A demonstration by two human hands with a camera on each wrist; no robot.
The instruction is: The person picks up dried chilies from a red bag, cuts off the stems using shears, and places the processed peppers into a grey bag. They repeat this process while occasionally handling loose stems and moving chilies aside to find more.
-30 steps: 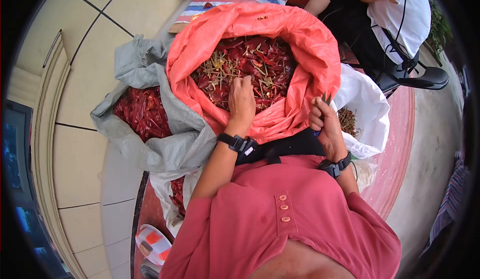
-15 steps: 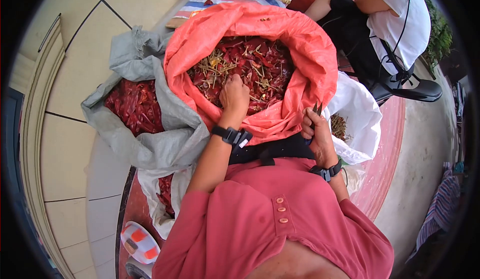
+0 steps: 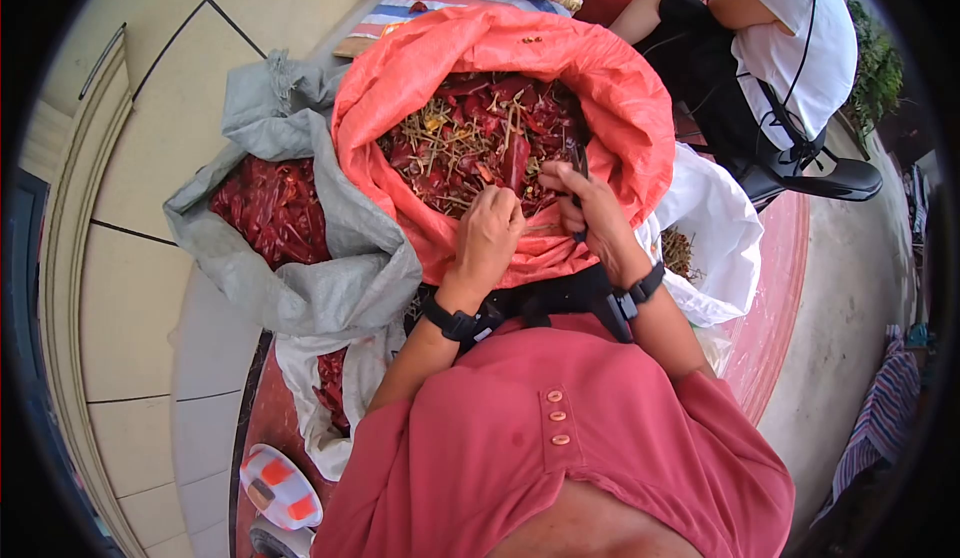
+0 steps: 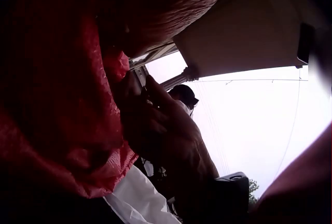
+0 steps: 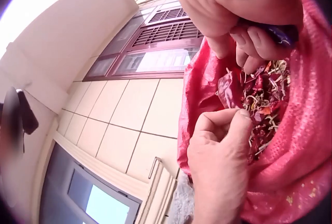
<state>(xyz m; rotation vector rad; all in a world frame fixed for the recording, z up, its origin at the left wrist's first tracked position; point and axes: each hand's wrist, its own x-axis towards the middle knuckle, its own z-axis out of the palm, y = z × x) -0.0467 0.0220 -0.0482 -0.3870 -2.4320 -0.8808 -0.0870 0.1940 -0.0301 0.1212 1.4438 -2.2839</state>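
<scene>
Left hand point(image 3: 489, 236) in pinch grip on red chili point(image 3: 515, 163), right hand point(image 3: 602, 216) curled round scissors point(image 5: 283, 35)

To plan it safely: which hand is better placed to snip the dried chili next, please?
Probably the right hand: it holds the scissors close to the dried chili, while the left hand pinches that chili.

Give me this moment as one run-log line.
left hand: pinches red pepper | right hand: holds blue-handled scissors | place: over open red sack | left side: gray sack
</scene>
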